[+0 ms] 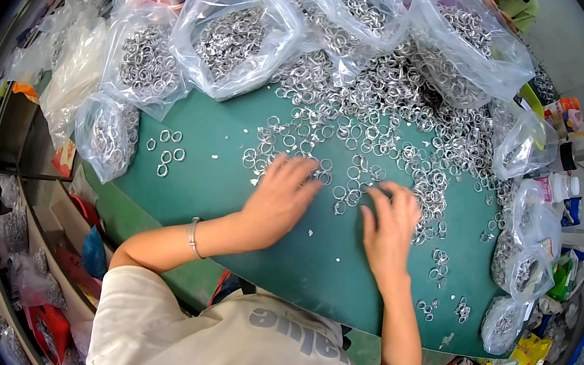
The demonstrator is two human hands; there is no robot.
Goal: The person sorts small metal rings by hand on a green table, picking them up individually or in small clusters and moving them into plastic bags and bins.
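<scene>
On the green table (219, 184), clear plastic bags (185, 45) filled with rings stand along the far edge and both sides, and a big silver heap of rings (413, 88) lies near the far bags, becoming thinner toward the person. The left hand (283, 196) bends its fingertips over the heap's near edge, but I cannot tell if they pinch any ring, while the right hand (390, 227) has thumb and forefinger spread apart beside it. A few separate rings (165, 157) lie at the left.
</scene>
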